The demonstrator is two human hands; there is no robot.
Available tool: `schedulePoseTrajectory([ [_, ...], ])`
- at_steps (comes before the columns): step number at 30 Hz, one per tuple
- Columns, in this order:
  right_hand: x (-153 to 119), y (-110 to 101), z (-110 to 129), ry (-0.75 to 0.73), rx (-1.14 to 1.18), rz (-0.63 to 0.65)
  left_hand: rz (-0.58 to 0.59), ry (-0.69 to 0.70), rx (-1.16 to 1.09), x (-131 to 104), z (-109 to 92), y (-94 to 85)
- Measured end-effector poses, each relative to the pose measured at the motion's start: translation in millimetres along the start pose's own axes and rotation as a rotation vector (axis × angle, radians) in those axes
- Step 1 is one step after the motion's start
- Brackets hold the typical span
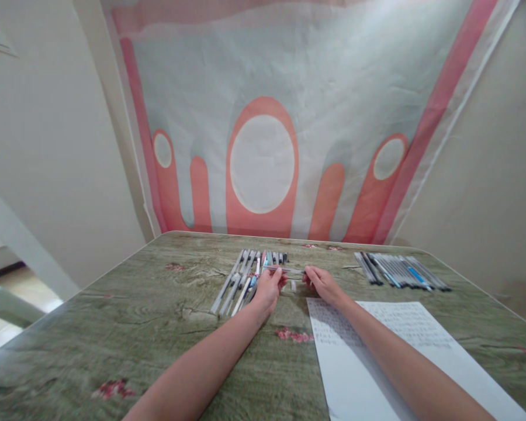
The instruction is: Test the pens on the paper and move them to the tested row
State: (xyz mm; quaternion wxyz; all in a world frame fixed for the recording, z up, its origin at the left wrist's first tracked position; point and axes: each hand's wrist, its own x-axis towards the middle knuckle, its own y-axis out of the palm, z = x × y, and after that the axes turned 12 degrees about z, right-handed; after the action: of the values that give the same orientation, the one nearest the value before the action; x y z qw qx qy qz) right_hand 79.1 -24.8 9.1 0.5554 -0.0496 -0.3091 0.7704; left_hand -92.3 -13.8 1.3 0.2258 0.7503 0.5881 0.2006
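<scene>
A thin pen point(293, 271) lies crosswise between my two hands above the table. My left hand point(272, 285) is closed on its left part, beside the left group of pens. The fingers of my right hand point(319, 282) pinch its right end. Several pens and caps point(233, 286) lie in slanted rows at the left, some partly hidden behind my left hand. A small pale piece point(293, 286) rests on the table below the held pen.
At the right, several pens point(403, 272) lie side by side in a row. Handwritten paper point(377, 374) lies under my right forearm. The wood-patterned table point(166, 327) reaches back to a wall with a pink and grey covering point(355, 88).
</scene>
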Motion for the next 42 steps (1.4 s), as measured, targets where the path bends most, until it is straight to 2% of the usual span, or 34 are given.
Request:
schedulePoseTrajectory([
  [18,2,1,-3,0.005,0.011,0.027,0.029,0.006,0.017,-1,1,-1.0],
  [24,3,0,-2,-0.009,0.189,0.043,0.053,-0.056,-0.068,-6,-4,9.6],
  [28,4,1,8,-0.096,0.158,0.084,0.177,-0.111,-0.046,-13,-2,23.0],
  [31,7,-2,13,-0.088,0.179,0.042,0.274,-0.110,0.116,-22,0,32.7],
  [33,10,-8,14,-0.046,0.255,-0.060,0.365,-0.066,0.307,-33,1,38.3],
  [36,13,-24,12,-0.005,0.352,-0.242,0.592,0.024,0.617,-54,1,45.6],
  [39,12,-45,11,0.009,0.271,-0.394,0.751,0.126,0.850,-71,2,50.5],
  [42,8,-63,8,0.039,0.129,-0.509,0.818,0.190,0.937,-75,3,51.2],
])
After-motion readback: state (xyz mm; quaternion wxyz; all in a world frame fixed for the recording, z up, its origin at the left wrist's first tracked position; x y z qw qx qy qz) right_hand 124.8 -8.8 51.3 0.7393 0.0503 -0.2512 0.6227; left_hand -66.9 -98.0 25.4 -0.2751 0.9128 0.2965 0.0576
